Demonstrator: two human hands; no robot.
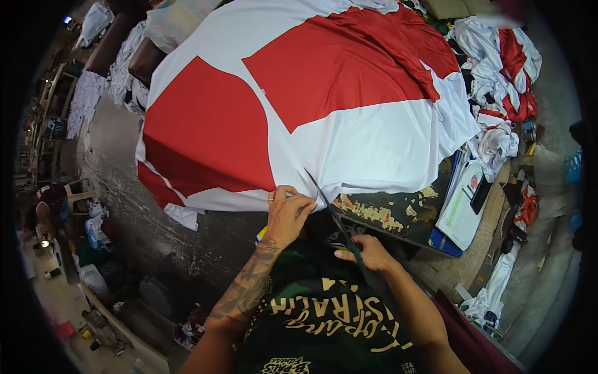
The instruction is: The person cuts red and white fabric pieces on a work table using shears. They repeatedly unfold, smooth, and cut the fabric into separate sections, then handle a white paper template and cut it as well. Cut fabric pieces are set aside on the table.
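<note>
A large white fabric sheet with red printed panels [208, 128] lies spread over a worn dark table [398, 222], hanging past its near edge. My left hand [288, 210] grips the white margin at that edge, just below the left red panel, fingers bent over the cloth. My right hand [366, 254] is closed on dark scissors [339, 225], held lower and to the right. Their long blades point up and away from me, lying along the white cloth beside my left fingertips, between the red panel and the plain white part.
Heaped red and white cloth [498, 81] and a stack of folders [460, 206] sit at the right. Brown padded seats [146, 59] with loose cloth are at the back left. A person [45, 209] is at the far left among chairs [80, 193], benches and bags.
</note>
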